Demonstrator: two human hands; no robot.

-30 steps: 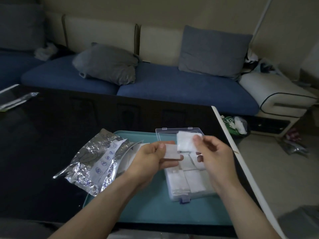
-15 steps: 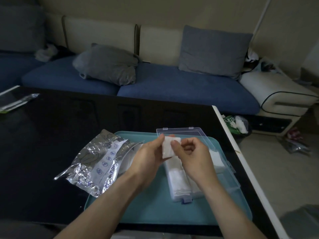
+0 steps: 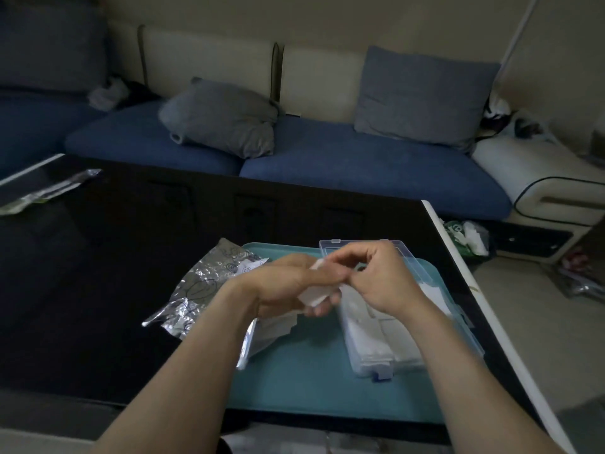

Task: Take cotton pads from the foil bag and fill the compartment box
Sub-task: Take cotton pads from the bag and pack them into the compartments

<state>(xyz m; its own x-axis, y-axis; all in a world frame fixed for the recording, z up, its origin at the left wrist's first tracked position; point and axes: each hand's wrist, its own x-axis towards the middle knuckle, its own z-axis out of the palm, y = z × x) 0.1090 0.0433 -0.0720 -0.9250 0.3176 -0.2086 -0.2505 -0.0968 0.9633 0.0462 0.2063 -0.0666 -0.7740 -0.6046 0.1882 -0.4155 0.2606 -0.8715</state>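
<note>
Two hands met over the teal tray [image 3: 294,388], just left of the clear compartment box [image 3: 376,339], with a small stack of white cotton pads [image 3: 314,294] between them. The left hand [image 3: 288,286] had its fingers curled round the stack from below; the right hand [image 3: 376,280] had its fingertips pinched on the stack's upper edge, though blur hid exactly which fingers touched. A second before, the right hand had held a single pad up, apart from the left, over the far end of the box; half a second before, both hands had come together on a pad. Since then the pair had drifted left and nearer the person, off the box and toward the foil bag [image 3: 209,283], which lay crumpled left of the box, half on the tray and half on the dark table [image 3: 98,273].

That shift suggested, as a judgement, that the person was peeling or squaring pads from the bundle rather than placing one. The box, lid laid open on its right, already showed white pads in its near compartments; the far compartments sat behind the hands and could not be read. Filling therefore looked well along, yet unfinished.
</note>
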